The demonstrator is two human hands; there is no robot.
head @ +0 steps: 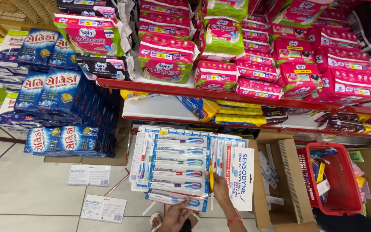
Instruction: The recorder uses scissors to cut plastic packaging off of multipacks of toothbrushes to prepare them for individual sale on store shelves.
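Note:
A wide white-and-blue multi-pack of toothbrushes (179, 165) lies flat in front of me, with several brushes in a row and a white card (240, 178) at its right end. My left hand (174, 217) grips the pack's lower edge from below. My right hand (220, 189) rests on the pack near the card and holds a slim yellow-handled tool (211, 177) upright against the packaging; I cannot tell what kind of tool it is. A red band circles my right wrist.
An open cardboard box (282, 180) and a red shopping basket (331, 180) stand to the right. Blue detergent packs (61, 111) are stacked at left. Two white cards (89, 175) lie on the tiled floor. Red-edged shelves (194, 92) above carry pink and green packs.

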